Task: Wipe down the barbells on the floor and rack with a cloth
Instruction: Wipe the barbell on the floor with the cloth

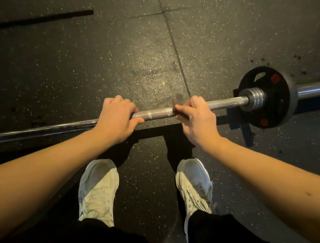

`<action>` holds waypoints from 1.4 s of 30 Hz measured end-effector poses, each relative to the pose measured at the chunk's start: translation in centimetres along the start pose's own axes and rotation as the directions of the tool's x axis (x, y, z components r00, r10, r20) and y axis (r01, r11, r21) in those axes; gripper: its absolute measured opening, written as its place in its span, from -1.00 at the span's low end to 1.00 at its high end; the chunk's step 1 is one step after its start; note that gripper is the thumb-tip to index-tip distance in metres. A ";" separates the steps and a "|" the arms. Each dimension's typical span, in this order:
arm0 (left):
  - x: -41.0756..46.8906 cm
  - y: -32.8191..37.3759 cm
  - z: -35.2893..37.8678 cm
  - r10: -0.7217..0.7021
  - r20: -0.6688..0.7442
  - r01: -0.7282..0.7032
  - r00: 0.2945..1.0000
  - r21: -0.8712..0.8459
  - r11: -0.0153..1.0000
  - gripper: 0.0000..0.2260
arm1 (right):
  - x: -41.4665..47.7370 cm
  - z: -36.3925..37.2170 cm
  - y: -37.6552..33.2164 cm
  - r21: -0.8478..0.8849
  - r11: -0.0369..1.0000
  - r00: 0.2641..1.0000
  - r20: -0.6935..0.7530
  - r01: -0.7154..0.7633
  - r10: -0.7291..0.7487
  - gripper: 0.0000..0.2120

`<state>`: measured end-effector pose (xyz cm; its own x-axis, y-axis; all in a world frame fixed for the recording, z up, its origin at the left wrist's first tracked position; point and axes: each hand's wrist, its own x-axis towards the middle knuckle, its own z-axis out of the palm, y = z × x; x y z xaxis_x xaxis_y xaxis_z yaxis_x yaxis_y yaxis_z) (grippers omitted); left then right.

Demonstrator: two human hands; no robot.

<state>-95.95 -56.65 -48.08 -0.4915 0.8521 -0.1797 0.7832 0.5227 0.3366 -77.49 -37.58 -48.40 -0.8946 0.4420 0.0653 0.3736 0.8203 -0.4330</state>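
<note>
A barbell (158,113) runs crosswise just ahead of the person's feet, low over the speckled black rubber floor (110,48); whether its shaft touches the floor cannot be told, though it casts a dark shadow right beneath it; the left hand (116,118) grips the knurled middle of the shaft from above, fingers curled over the far side and pressed together, thumb hooked under the near side; the right hand (195,119) wraps the shaft just to the right, fingers close together and curled round a reddish-brown cloth (175,110), of which only a small edge shows at the fingertips; a bare stretch of knurling lies between the two hands; further right a black plate (270,111) with red marks sits on the sleeve behind a steel collar (255,98); two pale shoes (97,188) stand near the bar, below the hands.
</note>
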 end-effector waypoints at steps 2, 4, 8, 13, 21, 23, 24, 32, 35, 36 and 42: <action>0.0 0.1 -0.1 -0.004 0.000 0.004 1.000 -0.001 1.000 -0.70 | 0.7 1.0 -3.0 0.014 0.996 0.995 0.028 0.090 -0.091 -0.77; -0.1 0.0 -0.1 -0.013 -0.009 0.013 1.000 0.002 1.000 -0.70 | 1.4 1.6 -4.9 0.022 0.985 0.983 0.065 0.168 -0.169 -0.78; -0.2 -0.1 -0.1 -0.012 0.000 0.012 1.000 -0.029 1.000 -0.68 | 1.7 -0.3 -2.3 -0.036 0.992 0.988 0.101 0.120 -0.116 -0.77; -2.0 -1.4 -0.5 -0.046 -0.036 0.046 0.998 -0.004 0.999 -0.57 | 1.8 -1.0 -0.8 -0.075 0.997 0.996 0.080 0.036 -0.030 -0.79; -4.1 -2.7 -1.4 -0.176 -0.044 0.174 0.983 -0.034 0.984 -0.70 | 3.7 1.2 -5.0 0.012 0.977 0.950 0.231 0.213 -0.210 -0.73; -3.9 -2.9 -1.5 -0.175 -0.055 0.173 0.983 -0.037 0.984 -0.72 | 3.1 -0.1 -2.7 -0.005 0.988 0.972 0.177 0.156 -0.153 -0.76; -3.7 -3.1 -1.5 -0.177 -0.057 0.175 0.983 -0.036 0.984 -0.73 | 2.7 -0.6 -1.8 -0.011 0.992 0.984 0.135 0.122 -0.120 -0.77; -3.2 -3.7 -1.2 -0.184 -0.021 0.183 0.983 -0.038 0.982 -0.74 | 2.9 3.1 -8.4 0.059 0.973 0.961 0.153 0.223 -0.230 -0.85; -3.3 -3.7 -1.1 -0.168 -0.033 0.166 0.985 -0.055 0.984 -0.75 | 3.3 2.0 -7.0 0.032 0.965 0.942 0.212 0.260 -0.261 -0.83; -3.4 -3.7 -1.1 -0.161 -0.031 0.159 0.986 -0.053 0.986 -0.74 | 3.2 1.3 -5.6 0.001 0.968 0.946 0.213 0.251 -0.245 -0.83; -3.3 -3.7 -1.4 -0.149 -0.027 0.148 0.988 -0.043 0.988 -0.73 | 2.8 0.5 -3.7 -0.076 0.978 0.975 0.132 0.192 -0.181 -0.90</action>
<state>-97.78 -61.40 -47.46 -0.6130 0.7636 -0.2028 0.6845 0.6415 0.3462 -81.53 -39.61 -47.08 -0.9719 0.2340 0.0234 0.2121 0.9151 -0.3430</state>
